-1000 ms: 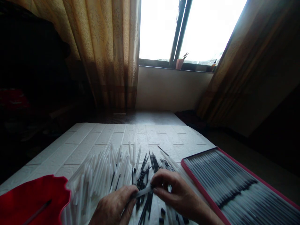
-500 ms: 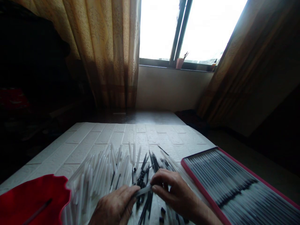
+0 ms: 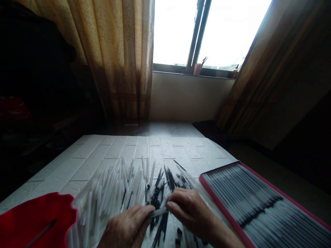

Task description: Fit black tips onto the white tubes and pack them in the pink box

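A translucent whitish pen barrel spans the gap between my hands, low in the centre of the head view. My left hand pinches its left end between thumb and fingers. At the other end, my right hand is closed with thumb and fingertips on it; the tip is hidden there. Under and beyond the hands lie thin black pen parts in a loose heap. Small black caps rest below my right hand. To the left spreads a pile of clear pen barrels.
A flat red-edged box on the right holds rows of pens. At the lower left stands a red dish with a thin pen-like piece in it. The white brick-patterned table extends toward the window and curtains.
My right fingers have drawn in more tightly around the barrel's right end, and the hand has tilted slightly. My left hand keeps its hold almost unmoved.
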`<control>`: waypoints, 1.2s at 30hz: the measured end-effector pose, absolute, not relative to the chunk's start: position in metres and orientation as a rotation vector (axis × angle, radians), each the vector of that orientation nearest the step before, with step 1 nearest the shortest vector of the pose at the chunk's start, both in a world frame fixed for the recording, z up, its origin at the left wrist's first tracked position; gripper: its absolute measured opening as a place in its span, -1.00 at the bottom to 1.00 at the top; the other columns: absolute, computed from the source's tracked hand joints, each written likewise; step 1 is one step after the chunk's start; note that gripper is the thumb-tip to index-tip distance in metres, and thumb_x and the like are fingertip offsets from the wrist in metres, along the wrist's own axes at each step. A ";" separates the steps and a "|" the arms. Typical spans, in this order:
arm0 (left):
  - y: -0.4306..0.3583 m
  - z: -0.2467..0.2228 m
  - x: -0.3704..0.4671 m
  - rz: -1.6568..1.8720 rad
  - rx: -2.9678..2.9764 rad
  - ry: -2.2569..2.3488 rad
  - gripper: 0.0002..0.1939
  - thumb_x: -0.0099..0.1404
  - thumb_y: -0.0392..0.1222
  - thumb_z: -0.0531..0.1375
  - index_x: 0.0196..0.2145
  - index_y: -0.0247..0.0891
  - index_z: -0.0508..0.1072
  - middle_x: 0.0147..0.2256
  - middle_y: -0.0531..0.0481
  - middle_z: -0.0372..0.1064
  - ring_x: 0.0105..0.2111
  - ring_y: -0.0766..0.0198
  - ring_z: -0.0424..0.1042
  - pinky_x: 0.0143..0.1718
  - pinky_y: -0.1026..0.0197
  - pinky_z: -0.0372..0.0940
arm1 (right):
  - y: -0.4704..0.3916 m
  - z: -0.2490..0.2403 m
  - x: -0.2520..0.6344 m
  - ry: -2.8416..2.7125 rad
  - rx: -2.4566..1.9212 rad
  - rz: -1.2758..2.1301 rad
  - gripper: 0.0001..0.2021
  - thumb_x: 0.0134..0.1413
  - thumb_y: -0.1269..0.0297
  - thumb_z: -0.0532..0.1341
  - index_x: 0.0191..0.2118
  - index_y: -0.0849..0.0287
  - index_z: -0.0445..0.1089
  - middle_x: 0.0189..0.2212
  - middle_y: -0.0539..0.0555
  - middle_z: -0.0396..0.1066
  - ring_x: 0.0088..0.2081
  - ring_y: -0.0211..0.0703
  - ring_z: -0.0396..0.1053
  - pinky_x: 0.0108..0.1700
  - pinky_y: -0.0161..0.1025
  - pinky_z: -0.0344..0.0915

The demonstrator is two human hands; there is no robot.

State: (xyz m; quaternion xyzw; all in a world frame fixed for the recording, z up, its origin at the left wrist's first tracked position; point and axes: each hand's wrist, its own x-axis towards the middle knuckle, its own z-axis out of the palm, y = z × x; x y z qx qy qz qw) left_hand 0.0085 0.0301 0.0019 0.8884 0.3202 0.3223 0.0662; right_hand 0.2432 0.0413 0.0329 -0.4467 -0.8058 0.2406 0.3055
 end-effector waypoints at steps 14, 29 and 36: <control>0.031 -0.002 0.008 0.949 2.606 1.006 -0.75 0.46 -0.26 0.01 0.04 -0.16 0.33 -0.22 -0.02 0.53 -0.24 0.24 0.59 -0.19 0.31 0.46 | 0.038 0.040 0.250 -2.056 -1.148 0.834 -0.93 0.06 0.46 0.19 -0.33 0.18 0.39 -0.50 -0.06 0.35 -0.48 -0.30 0.26 -0.42 -0.38 0.19; 0.031 0.000 0.008 0.966 2.667 1.010 -0.76 0.47 -0.25 -0.01 0.05 -0.17 0.31 -0.22 -0.03 0.52 -0.22 0.25 0.59 -0.17 0.29 0.46 | 0.039 0.039 0.251 -2.089 -1.187 0.792 -0.94 0.08 0.41 0.21 -0.29 0.18 0.41 -0.48 -0.04 0.37 -0.46 -0.28 0.28 -0.42 -0.37 0.18; 0.031 0.001 0.008 0.953 2.647 1.014 -0.76 0.46 -0.27 0.00 0.04 -0.16 0.31 -0.22 -0.02 0.52 -0.23 0.25 0.59 -0.18 0.29 0.47 | 0.038 0.039 0.250 -2.083 -1.145 0.819 -0.93 0.07 0.46 0.18 -0.34 0.18 0.38 -0.52 -0.07 0.33 -0.49 -0.31 0.24 -0.44 -0.39 0.16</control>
